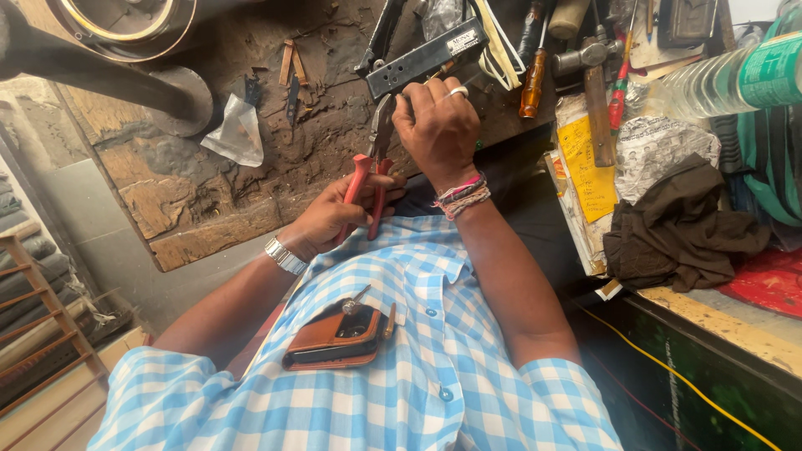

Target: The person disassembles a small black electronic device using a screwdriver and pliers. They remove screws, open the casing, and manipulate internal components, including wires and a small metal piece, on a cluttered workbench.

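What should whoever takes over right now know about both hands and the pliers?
Left hand: closed around the grips of the red-handled pliers, nose pointing at the right hand.
Right hand: fingers curled at the plier nose; what they pinch is hidden.
Nearby: black metal bar just beyond the right hand on the worn workbench; hammer further right.
Done: pliers gripped and at the work. Left: no finished result shows.

Blue-and-white checked short-sleeved shirt [401,367], silver wristwatch [285,255], ring [459,91], pink and white thread bracelets [461,197].
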